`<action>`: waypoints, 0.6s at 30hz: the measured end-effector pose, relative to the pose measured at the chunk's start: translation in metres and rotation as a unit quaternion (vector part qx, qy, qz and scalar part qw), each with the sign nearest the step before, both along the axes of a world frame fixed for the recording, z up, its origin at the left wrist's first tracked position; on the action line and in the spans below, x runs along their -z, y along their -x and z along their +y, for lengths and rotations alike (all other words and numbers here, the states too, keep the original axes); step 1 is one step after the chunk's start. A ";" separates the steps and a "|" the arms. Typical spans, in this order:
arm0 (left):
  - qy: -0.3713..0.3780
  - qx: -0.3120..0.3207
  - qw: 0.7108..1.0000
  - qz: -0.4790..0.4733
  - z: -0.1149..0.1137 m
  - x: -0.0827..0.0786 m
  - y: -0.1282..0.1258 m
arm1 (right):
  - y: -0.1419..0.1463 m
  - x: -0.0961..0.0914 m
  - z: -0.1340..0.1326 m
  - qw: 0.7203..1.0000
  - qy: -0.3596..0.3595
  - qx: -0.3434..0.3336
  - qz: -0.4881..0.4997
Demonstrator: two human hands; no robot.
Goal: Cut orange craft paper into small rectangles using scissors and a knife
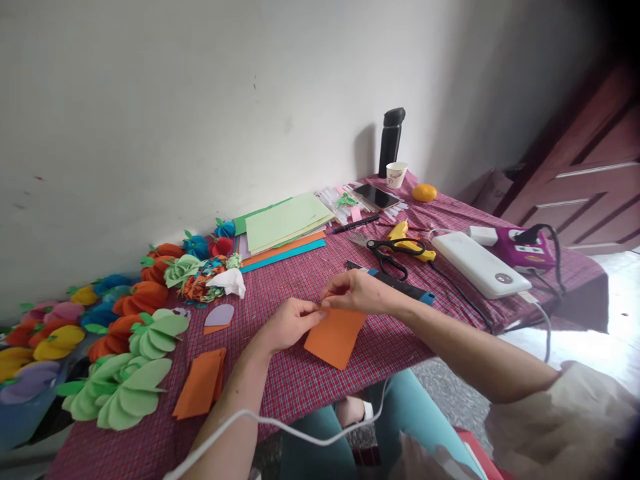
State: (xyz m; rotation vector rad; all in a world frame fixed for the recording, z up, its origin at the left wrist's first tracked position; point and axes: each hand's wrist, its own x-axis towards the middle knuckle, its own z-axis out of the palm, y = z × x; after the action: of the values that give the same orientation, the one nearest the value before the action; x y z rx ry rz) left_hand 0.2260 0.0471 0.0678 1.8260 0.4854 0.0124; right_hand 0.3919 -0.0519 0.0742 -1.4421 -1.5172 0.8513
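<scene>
My left hand (291, 322) and my right hand (357, 291) meet above the red checked tablecloth (310, 380). Both pinch the top edge of an orange paper sheet (335, 338), which hangs down from the fingertips over the table. The fingers of each hand are closed on that edge. A folded stack of orange paper (201, 383) lies to the left of my left forearm. A small lilac and orange cut-out shape (219, 317) rests just beyond it.
Many paper fruits and green leaf fans (125, 393) crowd the left end. Sheets of coloured paper (285, 223), black scissors (387, 253), a yellow glue gun (410, 241), a white power bank (475, 263), a purple device (523, 247), a phone (376, 196), a cup (396, 175), a black bottle (391, 140) and an orange (424, 193) sit beyond.
</scene>
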 end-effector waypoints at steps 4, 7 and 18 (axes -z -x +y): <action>-0.043 0.017 0.999 -0.021 0.003 0.003 0.002 | 0.007 0.003 -0.001 0.998 0.040 0.038 0.033; -0.052 0.016 0.998 -0.043 0.008 0.002 0.005 | 0.005 0.004 -0.005 0.984 0.084 0.101 0.121; -0.040 -0.025 0.992 -0.113 0.013 -0.004 0.015 | -0.018 0.013 -0.038 0.944 0.087 0.213 0.238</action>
State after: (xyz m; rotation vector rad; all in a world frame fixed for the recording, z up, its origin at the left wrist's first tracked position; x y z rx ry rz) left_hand 0.2111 0.0603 0.0715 1.8620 0.3738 0.2739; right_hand 0.4098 -0.0895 0.0616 -1.4787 -0.7486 0.9869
